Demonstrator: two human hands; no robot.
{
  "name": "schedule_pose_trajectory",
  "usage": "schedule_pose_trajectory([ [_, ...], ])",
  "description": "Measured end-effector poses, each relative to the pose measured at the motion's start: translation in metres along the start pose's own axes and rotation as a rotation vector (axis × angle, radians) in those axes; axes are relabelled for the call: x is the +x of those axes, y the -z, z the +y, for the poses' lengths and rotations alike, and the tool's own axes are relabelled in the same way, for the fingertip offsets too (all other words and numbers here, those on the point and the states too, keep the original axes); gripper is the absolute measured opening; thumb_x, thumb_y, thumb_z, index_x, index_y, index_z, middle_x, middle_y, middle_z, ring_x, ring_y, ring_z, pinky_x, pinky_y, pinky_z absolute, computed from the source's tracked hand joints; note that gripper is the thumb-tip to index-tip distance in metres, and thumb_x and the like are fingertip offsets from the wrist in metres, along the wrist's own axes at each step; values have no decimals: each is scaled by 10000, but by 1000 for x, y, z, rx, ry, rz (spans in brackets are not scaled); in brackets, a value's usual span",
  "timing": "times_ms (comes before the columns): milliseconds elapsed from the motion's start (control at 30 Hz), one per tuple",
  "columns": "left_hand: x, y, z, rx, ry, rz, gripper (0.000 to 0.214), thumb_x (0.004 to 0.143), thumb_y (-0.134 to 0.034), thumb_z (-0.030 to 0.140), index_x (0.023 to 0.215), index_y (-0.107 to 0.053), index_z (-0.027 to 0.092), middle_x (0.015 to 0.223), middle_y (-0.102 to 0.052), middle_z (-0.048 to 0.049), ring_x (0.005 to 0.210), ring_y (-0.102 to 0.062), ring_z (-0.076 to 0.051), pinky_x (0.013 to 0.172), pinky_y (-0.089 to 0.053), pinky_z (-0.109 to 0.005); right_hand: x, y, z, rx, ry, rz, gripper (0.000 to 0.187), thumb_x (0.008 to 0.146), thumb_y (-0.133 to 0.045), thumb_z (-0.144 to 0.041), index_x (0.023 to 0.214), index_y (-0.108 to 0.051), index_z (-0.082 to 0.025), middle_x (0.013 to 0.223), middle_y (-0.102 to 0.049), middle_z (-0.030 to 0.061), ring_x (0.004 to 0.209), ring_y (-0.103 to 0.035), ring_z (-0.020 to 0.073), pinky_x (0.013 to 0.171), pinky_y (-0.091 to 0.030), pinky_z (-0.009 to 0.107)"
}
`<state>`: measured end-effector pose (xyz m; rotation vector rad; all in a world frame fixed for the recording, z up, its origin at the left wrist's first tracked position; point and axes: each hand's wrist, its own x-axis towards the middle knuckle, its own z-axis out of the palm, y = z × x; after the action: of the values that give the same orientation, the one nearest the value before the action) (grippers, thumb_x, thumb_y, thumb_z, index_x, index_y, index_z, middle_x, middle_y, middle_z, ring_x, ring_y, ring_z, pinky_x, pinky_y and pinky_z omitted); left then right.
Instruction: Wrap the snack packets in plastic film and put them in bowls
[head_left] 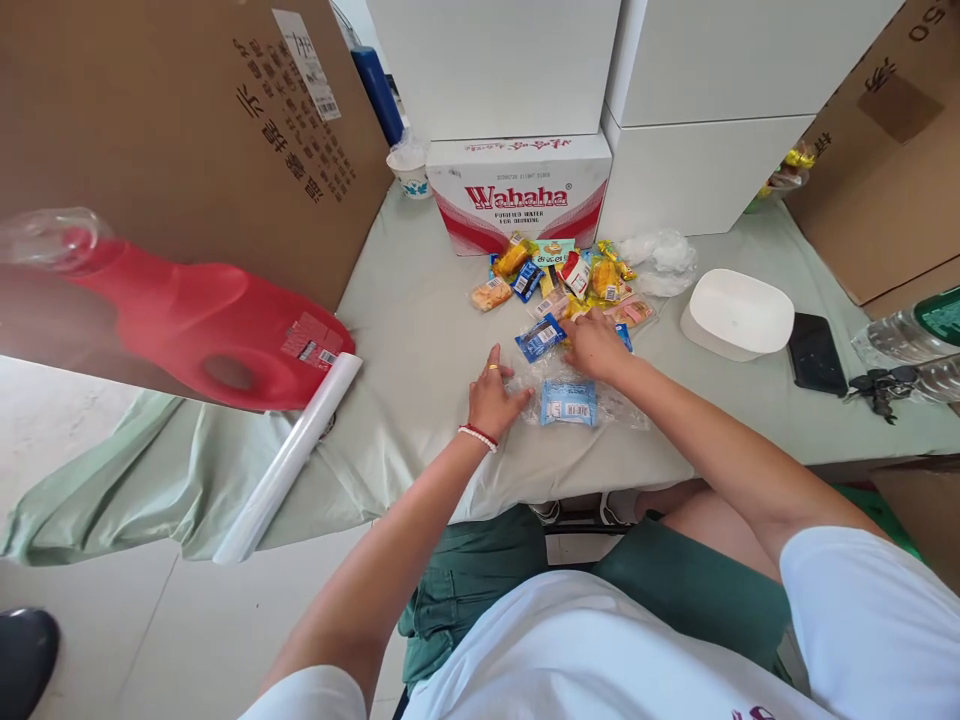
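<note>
My left hand (495,395) rests at the left edge of a crinkled clear plastic bag (621,408), its fingers apart and holding nothing. A light-blue snack packet (568,403) lies on the bag between my forearms. My right hand (595,345) reaches to the near edge of a pile of small wrapped snacks, fingers bent down and closed by a yellow packet (576,308); what they grip is hidden. Just left of it is a blue snack packet (540,338). Farther back lie an orange-yellow packet (514,257), a dark-blue packet (527,281) and a red-and-white packet (575,273).
A Wahaha carton (521,200) stands behind the pile. To the right are a white plastic tub (739,312), a black phone (817,352), keys (885,390) and bottles. A red jug (225,330) and a white roll (289,460) are at the left.
</note>
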<state>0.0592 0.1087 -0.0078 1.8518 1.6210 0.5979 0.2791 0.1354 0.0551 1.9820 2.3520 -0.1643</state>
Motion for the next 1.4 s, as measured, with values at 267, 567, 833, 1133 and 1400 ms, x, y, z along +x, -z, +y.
schedule_pose_trajectory([
  [267, -2, 4, -3, -238, 45, -6, 164, 750, -729, 366, 809, -687, 219, 821, -584, -4, 776, -577, -187, 767, -483, -316, 0, -2, 10, 119, 30, -2, 281, 975, -568, -291, 1141, -779, -211, 1183, -683, 151, 1178, -492, 357, 936, -379, 429],
  [567, -14, 6, 3, -259, 89, 53, 268, 765, -677, 295, 673, -432, 236, 642, -473, 59, 635, -454, -141, 671, -377, -275, -4, 3, 4, 218, 228, 19, 172, 925, -623, -285, 940, -744, -164, 1052, -675, 133, 1101, -495, 314, 902, -351, 382],
  [833, -12, 5, 3, -138, 95, 70, 234, 755, -641, 268, 682, -420, 237, 642, -462, 59, 630, -436, -141, 649, -338, -275, -51, 9, -13, 315, 313, 41, 220, 1045, -511, -344, 1107, -655, -189, 1106, -666, 96, 918, -602, 221, 738, -385, 294],
  [1133, -18, 4, -3, -288, 120, 53, 264, 782, -667, 360, 737, -433, 246, 650, -474, 73, 627, -445, -132, 646, -383, -258, -15, 5, 0, 290, 49, -150, 300, 877, -741, -363, 1115, -764, -181, 1015, -750, 85, 1080, -611, 281, 869, -419, 310],
  [1400, -12, 9, 5, -105, 124, 86, 280, 759, -656, 285, 640, -407, 241, 579, -441, 64, 602, -401, -145, 615, -297, -281, -52, 9, -20, 305, 408, -118, 308, 950, -567, -165, 1177, -771, -207, 1049, -725, 76, 972, -613, 222, 815, -408, 285],
])
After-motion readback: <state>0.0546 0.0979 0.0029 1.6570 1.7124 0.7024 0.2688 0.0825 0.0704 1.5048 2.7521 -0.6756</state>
